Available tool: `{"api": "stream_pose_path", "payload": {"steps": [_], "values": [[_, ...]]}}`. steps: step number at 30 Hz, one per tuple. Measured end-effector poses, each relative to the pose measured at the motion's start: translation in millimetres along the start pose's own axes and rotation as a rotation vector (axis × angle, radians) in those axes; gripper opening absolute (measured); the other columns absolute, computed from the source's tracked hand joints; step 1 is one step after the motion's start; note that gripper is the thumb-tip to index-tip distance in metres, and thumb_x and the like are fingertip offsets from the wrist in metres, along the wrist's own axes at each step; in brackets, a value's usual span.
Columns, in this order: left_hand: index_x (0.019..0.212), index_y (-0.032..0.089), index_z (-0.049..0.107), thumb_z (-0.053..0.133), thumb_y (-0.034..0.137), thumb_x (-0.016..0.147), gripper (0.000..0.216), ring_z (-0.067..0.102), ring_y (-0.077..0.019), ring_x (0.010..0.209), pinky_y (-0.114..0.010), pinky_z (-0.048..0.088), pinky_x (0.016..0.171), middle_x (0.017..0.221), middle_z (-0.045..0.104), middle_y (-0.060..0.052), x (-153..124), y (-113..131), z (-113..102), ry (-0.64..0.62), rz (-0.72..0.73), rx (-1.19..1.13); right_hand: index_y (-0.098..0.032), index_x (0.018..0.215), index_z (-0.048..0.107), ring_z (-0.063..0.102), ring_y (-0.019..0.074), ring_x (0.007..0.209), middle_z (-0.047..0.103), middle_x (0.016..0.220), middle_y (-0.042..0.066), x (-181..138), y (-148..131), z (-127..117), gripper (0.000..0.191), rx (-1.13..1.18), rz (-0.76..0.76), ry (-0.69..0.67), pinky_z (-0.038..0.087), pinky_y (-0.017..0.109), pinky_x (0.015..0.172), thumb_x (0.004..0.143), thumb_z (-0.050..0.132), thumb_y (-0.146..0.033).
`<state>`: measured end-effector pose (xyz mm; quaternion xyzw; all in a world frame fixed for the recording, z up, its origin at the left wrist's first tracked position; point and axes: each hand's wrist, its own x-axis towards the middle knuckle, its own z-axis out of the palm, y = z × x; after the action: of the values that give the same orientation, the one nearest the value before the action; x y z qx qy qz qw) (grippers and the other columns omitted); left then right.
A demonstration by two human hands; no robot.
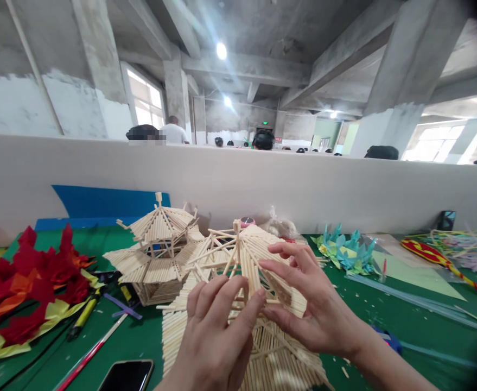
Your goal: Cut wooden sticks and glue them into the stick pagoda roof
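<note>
On the green counter (417, 326), a stick pagoda (242, 252) stands between both hands. The right hand (313, 312) clasps its roof in a closed grip; the left hand (216, 331) presses it, its grip unclear.

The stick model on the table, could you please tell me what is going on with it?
A person has both bare hands on the stick model on the green table. The right hand clasps a roof panel, fingers above, thumb below; the left hand rests fingertips on the sticks, its hold unclear. A second model stands behind to the left, with paper leaves, a phone and paper flowers nearby.
</note>
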<state>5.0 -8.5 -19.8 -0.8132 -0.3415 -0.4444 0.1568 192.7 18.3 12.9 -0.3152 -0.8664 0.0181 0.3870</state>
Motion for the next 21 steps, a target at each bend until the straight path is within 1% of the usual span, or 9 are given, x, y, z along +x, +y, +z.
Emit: {"api": "stream_pose_path", "payload": {"steps": [2,5,11,13,14,16,18,20,21], "values": [[0.106,0.015,0.056,0.042,0.004,0.078,0.034,0.041,-0.0295,0.100,-0.049,0.032,0.081,0.111,0.046,-0.010,-0.1,-0.1,-0.3,-0.005,-0.003,-0.005,-0.020,0.116,0.049,0.034,0.0225,0.114,0.036,0.122,0.007,-2.2,0.8,-1.1,0.044,0.025,0.017,0.032,0.034,0.036,0.093,0.074,0.060,-0.028],[0.108,0.015,0.054,0.041,0.003,0.077,0.035,0.040,-0.0296,0.100,-0.050,0.032,0.081,0.111,0.046,-0.010,0.3,-0.8,-0.6,-0.010,0.006,-0.004,-0.021,0.112,0.051,0.037,0.0217,0.111,0.038,0.119,0.006,-5.0,0.7,-2.8,0.038,0.034,0.038,0.055,0.035,0.037,0.092,0.075,0.057,-0.024],[0.108,0.011,0.053,0.043,-0.002,0.074,0.038,0.043,-0.0278,0.100,-0.047,0.035,0.080,0.109,0.048,-0.012,4.3,-1.8,-9.6,0.023,0.048,0.013,-0.020,0.111,0.053,0.034,0.0223,0.115,0.037,0.121,0.006,-6.6,-0.4,-1.0,0.036,0.017,0.030,0.053,0.035,0.035,0.091,0.075,0.057,-0.024],[0.106,0.009,0.052,0.048,-0.003,0.071,0.037,0.046,-0.0257,0.098,-0.043,0.038,0.079,0.107,0.050,-0.012,4.4,-1.3,-15.9,0.065,0.028,-0.006,-0.020,0.110,0.053,0.035,0.0222,0.114,0.038,0.120,0.006,-7.2,0.6,-0.3,0.035,0.018,0.036,0.071,0.036,0.035,0.090,0.076,0.057,-0.023],[0.104,0.008,0.052,0.051,-0.004,0.069,0.037,0.048,-0.0246,0.096,-0.042,0.040,0.079,0.105,0.051,-0.012,3.9,-0.9,-19.1,0.095,-0.005,-0.030,-0.020,0.110,0.053,0.036,0.0221,0.113,0.039,0.119,0.007,-8.0,1.3,-0.1,0.035,0.024,0.043,0.082,0.037,0.035,0.090,0.076,0.056,-0.021],[0.098,0.008,0.052,0.054,-0.006,0.067,0.034,0.051,-0.0218,0.091,-0.038,0.043,0.076,0.098,0.053,-0.010,2.2,-0.1,-25.3,0.179,-0.053,-0.080,-0.020,0.109,0.054,0.039,0.0213,0.110,0.040,0.117,0.006,-10.9,2.9,-0.1,0.034,0.049,0.056,0.120,0.038,0.035,0.088,0.076,0.056,-0.018],[0.091,0.010,0.054,0.055,-0.007,0.067,0.029,0.052,-0.0192,0.085,-0.035,0.044,0.073,0.090,0.055,-0.006,0.9,0.2,-30.2,0.244,-0.051,-0.092,-0.021,0.108,0.054,0.042,0.0200,0.107,0.043,0.114,0.006,-16.1,3.5,-0.6,0.033,0.076,0.070,0.172,0.039,0.035,0.089,0.076,0.055,-0.015],[0.085,0.011,0.056,0.057,-0.004,0.068,0.023,0.051,-0.0180,0.082,-0.033,0.044,0.071,0.083,0.055,-0.004,1.5,0.1,-33.0,0.218,0.002,-0.056,-0.021,0.108,0.054,0.045,0.0187,0.105,0.046,0.111,0.006,-23.2,2.5,-1.8,0.032,0.084,0.088,0.218,0.040,0.034,0.090,0.076,0.054,-0.012],[0.084,0.011,0.057,0.058,-0.002,0.068,0.021,0.050,-0.0184,0.082,-0.034,0.043,0.072,0.083,0.055,-0.005,2.9,0.1,-33.4,0.171,0.027,-0.030,-0.020,0.107,0.054,0.045,0.0182,0.104,0.047,0.109,0.006,-27.3,1.4,-2.5,0.032,0.080,0.098,0.235,0.040,0.034,0.090,0.076,0.054,-0.011]]}}
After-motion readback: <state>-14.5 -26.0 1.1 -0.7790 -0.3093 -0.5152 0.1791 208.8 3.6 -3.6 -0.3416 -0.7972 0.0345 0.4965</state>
